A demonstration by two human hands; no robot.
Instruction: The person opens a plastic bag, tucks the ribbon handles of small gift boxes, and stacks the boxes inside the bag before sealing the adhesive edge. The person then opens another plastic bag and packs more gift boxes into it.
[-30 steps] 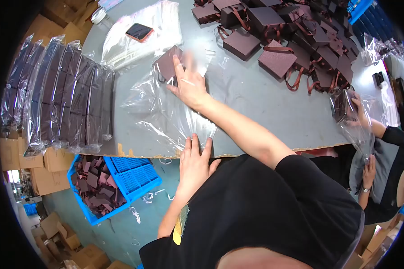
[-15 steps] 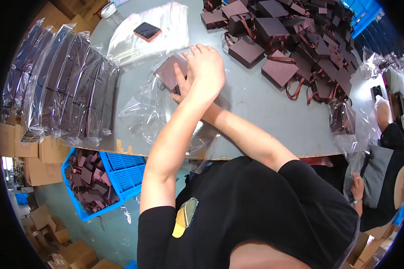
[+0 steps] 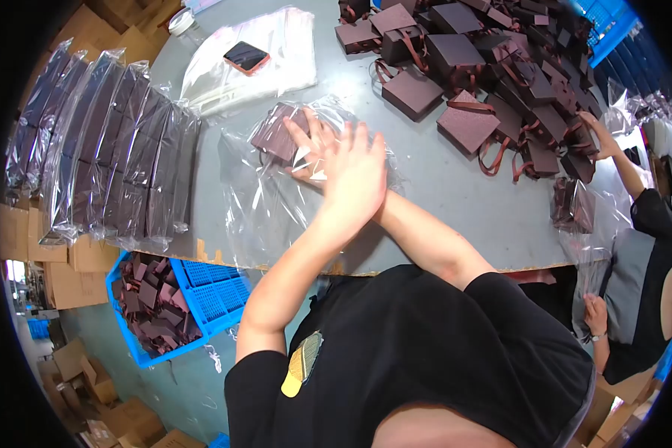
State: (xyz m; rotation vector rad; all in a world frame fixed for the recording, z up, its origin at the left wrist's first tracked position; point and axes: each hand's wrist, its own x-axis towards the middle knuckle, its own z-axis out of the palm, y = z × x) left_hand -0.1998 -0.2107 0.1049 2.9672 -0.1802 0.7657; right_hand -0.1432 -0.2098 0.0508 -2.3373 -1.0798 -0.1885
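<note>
My forearms cross over the grey table. My right hand point(image 3: 315, 142) reaches out from under the left one, its fingers spread and gripping a dark brown gift box point(image 3: 278, 136). Clear plastic bag film point(image 3: 265, 201) surrounds the box and covers at least part of that hand. My left hand point(image 3: 357, 172) lies over my right wrist, fingers stretched out at the edge of the film. Its palm is hidden, and I see nothing held in it.
Wrapped stacks of dark boxes point(image 3: 116, 149) stand at left. A phone point(image 3: 246, 57) lies on flat clear bags point(image 3: 291, 37). Ribboned boxes point(image 3: 467, 123) are piled at right, where a co-worker's hand point(image 3: 596, 134) reaches. A blue crate point(image 3: 138, 351) sits below the table edge.
My left hand has moved down and right, from above the box to over my right wrist. The film now spreads over the box and right hand. A co-worker's hand has reached the pile.
</note>
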